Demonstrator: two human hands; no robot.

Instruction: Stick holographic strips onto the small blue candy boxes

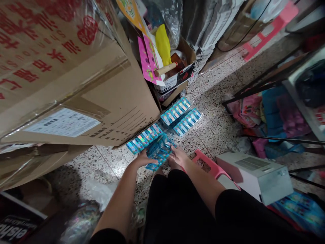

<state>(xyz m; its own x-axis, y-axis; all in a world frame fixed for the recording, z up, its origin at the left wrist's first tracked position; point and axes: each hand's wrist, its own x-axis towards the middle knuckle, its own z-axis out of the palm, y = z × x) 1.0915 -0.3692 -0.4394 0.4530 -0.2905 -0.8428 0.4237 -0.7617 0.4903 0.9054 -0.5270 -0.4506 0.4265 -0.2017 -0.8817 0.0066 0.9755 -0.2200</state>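
Between my two hands is a stack of blue, shiny packets (pixel 158 151) in clear wrapping, low over the speckled floor. My left hand (pixel 144 159) grips its left side, thumb across the near edge. On the other side, my right hand (pixel 177 154) has its fingers closed on the stack's right edge. Just beyond lie more rows of similar packets: one row (pixel 144 138) by the left hand against the big carton, another row (pixel 175 110) farther off, and a third row (pixel 188 122) to its right. What the packets contain is too small to tell.
A large cardboard carton (pixel 122 108) with red print walls off the left. An open box (pixel 175 81) of mixed goods stands ahead. To my right are a pink plastic stool (pixel 207 162), a white box (pixel 256 173) and a loaded rack (pixel 274 84). Clear plastic (pixel 101 191) lies on the floor.
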